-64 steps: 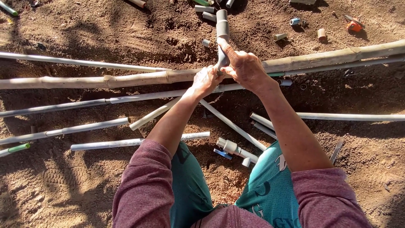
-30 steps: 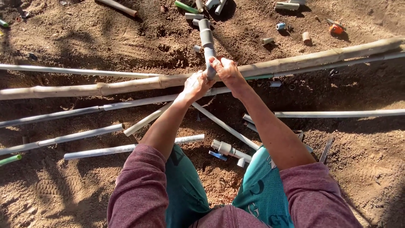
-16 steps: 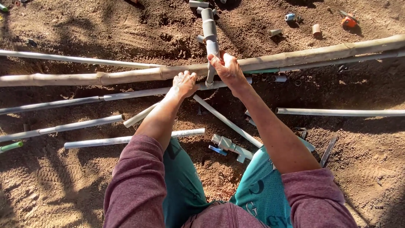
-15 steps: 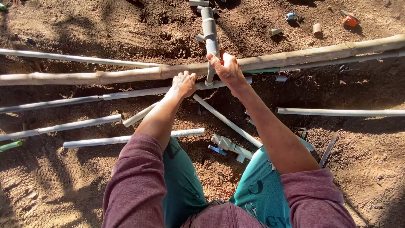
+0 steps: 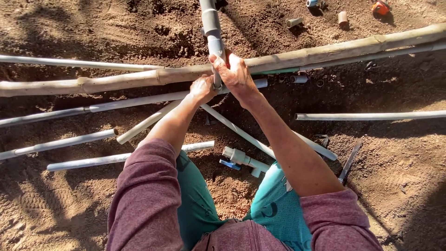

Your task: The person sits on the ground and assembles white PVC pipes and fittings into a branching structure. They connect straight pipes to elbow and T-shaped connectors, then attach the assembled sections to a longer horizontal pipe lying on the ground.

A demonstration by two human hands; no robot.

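I look down at my two arms in maroon sleeves over teal trousers. My right hand [image 5: 236, 74] grips a grey plastic pipe assembly [image 5: 211, 28] with a coupling, which stands up toward the top of the view. My left hand [image 5: 202, 88] is closed around the lower end of the same assembly, where it meets a long grey pipe [image 5: 134, 100] lying across the soil. Both hands sit just in front of a long wooden pole [image 5: 139, 79].
Several grey pipes [image 5: 81, 162] lie on loose brown soil to the left and right [image 5: 371, 115]. A valve fitting with a blue handle [image 5: 239, 159] lies by my knees. Small pipe fittings [image 5: 343, 18] and an orange object [image 5: 380, 7] lie beyond the pole. A dark flat tool [image 5: 349, 161] lies at right.
My left hand came off the pipe assembly half a second ago and has returned to grip its lower end. The view has shifted slightly.
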